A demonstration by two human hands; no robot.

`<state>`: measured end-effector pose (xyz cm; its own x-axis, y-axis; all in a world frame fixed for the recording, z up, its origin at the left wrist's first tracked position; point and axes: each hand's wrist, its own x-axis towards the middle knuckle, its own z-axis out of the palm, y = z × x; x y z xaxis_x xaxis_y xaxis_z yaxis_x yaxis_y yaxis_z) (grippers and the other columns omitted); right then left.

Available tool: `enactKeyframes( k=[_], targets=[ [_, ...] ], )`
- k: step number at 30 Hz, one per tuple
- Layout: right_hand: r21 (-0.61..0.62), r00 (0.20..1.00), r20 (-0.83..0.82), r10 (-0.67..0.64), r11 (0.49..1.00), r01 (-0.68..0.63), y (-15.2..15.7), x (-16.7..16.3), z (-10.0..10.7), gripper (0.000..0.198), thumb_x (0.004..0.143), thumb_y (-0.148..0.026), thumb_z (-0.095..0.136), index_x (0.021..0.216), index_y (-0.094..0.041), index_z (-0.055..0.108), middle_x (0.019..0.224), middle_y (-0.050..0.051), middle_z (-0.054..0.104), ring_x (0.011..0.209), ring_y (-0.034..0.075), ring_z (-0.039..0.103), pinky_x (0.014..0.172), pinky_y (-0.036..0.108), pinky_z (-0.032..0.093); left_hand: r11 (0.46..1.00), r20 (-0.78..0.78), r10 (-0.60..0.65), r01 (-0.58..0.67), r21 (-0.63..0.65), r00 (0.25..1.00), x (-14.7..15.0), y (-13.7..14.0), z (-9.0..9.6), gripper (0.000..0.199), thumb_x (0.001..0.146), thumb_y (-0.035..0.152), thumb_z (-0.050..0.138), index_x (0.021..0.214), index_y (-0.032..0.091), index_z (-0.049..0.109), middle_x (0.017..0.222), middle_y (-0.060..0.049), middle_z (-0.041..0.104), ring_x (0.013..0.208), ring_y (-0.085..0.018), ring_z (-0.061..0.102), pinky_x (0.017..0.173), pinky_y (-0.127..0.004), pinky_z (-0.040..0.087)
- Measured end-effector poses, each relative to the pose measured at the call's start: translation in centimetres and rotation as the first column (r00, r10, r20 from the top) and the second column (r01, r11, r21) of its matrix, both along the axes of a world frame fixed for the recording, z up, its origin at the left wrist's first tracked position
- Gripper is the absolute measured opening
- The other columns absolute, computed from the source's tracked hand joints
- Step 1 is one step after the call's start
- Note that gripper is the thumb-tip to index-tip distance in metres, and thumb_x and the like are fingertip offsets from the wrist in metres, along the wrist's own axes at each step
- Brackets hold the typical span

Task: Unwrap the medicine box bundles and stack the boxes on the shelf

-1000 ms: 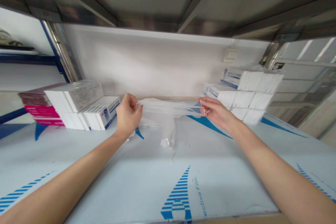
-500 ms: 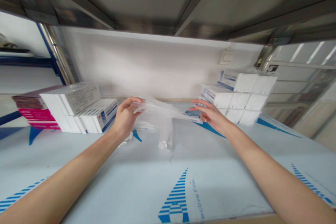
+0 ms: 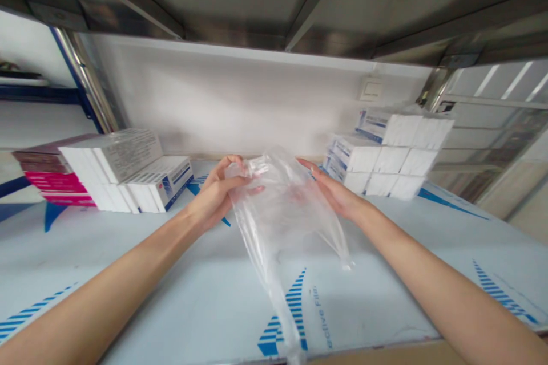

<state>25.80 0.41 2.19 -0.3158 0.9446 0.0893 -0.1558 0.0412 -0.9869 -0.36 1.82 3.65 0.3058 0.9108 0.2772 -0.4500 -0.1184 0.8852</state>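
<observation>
A clear, crinkled plastic bag [image 3: 282,222] is spread between my two hands above the shelf. One long strip of it hangs to the front edge, and a shorter end dangles on the right. My left hand [image 3: 222,191] pinches the bag's upper left part, with some fingers seen through the film. At the upper right, my right hand [image 3: 331,185] has hold of the bag's side. Its index finger is stretched along the top, while its other fingertips are blurred behind the plastic.
White and blue boxes [image 3: 149,185] stand on the left beside magenta boxes [image 3: 57,182]. Shrink-wrapped white boxes [image 3: 387,154] are stacked on the right. Film with blue print covers the shelf [image 3: 192,296]. A metal shelf [image 3: 240,0] hangs low overhead, and a wall closes the back.
The bag was bunched and stretched sideways; now it is opened out and hangs toward me. My hands have come closer together, and my right hand has moved in against the bag.
</observation>
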Motion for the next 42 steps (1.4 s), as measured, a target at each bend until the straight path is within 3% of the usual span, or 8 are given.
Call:
enactKeyframes(
  k=[4,12,18,21,25,31,35,42],
  targets=[
    [0.034,0.996,-0.017,-0.086,0.996,0.086,-1.0,-0.4,1.0,0.095,0.07,-0.034,0.08,0.149,-0.043,0.029,0.093,-0.002,0.071,0.078,0.019,0.066,0.068,0.031,0.05,1.0,-0.046,-0.017,0.017,-0.009,0.999,0.5,-0.3,-0.4,0.05,0.068,0.01,0.076,0.112,0.026,0.059,0.108,-0.002,0.065,0.096,-0.02,0.07,0.077,-0.031,0.062],
    [0.144,0.971,-0.073,-0.229,0.961,0.238,-0.6,0.2,1.1,0.063,0.067,-0.021,0.071,0.126,-0.037,0.059,0.088,-0.003,0.068,0.07,0.015,0.06,0.068,0.029,0.048,0.948,-0.014,0.299,-0.299,-0.107,0.954,0.7,0.8,-0.8,0.059,0.069,0.008,0.072,0.123,0.025,0.053,0.082,0.0,0.07,0.091,-0.018,0.073,0.09,-0.035,0.06],
    [0.073,0.994,-0.04,-0.099,0.992,0.101,-1.2,-0.2,1.4,0.073,0.075,-0.034,0.071,0.142,-0.044,0.045,0.115,0.001,0.071,0.082,0.022,0.07,0.07,0.036,0.054,0.989,-0.077,0.144,-0.145,-0.007,0.987,0.8,0.6,-1.2,0.036,0.072,0.017,0.074,0.106,0.022,0.064,0.091,-0.003,0.073,0.092,-0.018,0.071,0.089,-0.036,0.06],
    [0.108,0.991,0.023,-0.13,0.986,0.127,-1.0,-0.6,1.2,0.044,0.07,-0.033,0.079,0.113,-0.033,0.071,0.113,0.002,0.073,0.071,0.016,0.067,0.067,0.032,0.053,0.994,-0.146,0.103,-0.097,0.05,0.984,0.9,0.0,-1.0,0.014,0.074,0.027,0.074,0.085,0.019,0.071,0.102,-0.006,0.072,0.096,-0.018,0.069,0.087,-0.032,0.06],
    [0.194,0.948,-0.01,-0.318,0.929,0.314,-0.1,-0.6,0.8,0.019,0.064,-0.029,0.083,0.082,-0.026,0.078,0.096,0.002,0.074,0.072,0.015,0.064,0.072,0.032,0.052,0.999,-0.327,-0.042,0.047,0.009,0.944,0.7,-0.4,-0.6,0.038,0.071,0.026,0.079,0.108,0.026,0.072,0.123,-0.008,0.067,0.097,-0.025,0.071,0.069,-0.032,0.061],
    [0.183,0.94,-0.073,-0.332,0.922,0.34,0.0,0.9,0.9,0.036,0.073,-0.034,0.079,0.109,-0.034,0.072,0.132,0.001,0.064,0.08,0.017,0.068,0.066,0.033,0.054,0.996,-0.451,0.055,-0.021,0.082,0.891,0.3,0.1,-0.8,0.022,0.072,0.024,0.074,0.093,0.021,0.077,0.087,-0.008,0.074,0.073,-0.022,0.073,0.053,-0.026,0.054],
    [0.084,0.995,0.011,-0.102,0.991,0.101,0.0,0.5,1.8,0.068,0.071,-0.03,0.082,0.133,-0.04,0.056,0.141,0.004,0.057,0.092,0.022,0.07,0.076,0.04,0.058,0.984,-0.465,0.155,-0.096,0.15,0.872,-0.6,1.9,0.4,0.041,0.072,0.025,0.074,0.112,0.022,0.074,0.076,-0.006,0.075,0.069,-0.021,0.073,0.054,-0.025,0.053],
    [0.268,0.917,0.006,-0.398,0.885,0.382,5.2,-2.9,4.3,0.04,0.06,-0.024,0.084,0.099,-0.024,0.073,0.109,0.004,0.071,0.083,0.014,0.064,0.07,0.024,0.051,0.922,-0.526,0.343,-0.172,0.347,0.779,-3.9,9.3,5.1,0.045,0.059,0.025,0.08,0.104,0.024,0.078,0.108,-0.009,0.076,0.062,-0.015,0.065,0.049,-0.023,0.044]
  ],
)
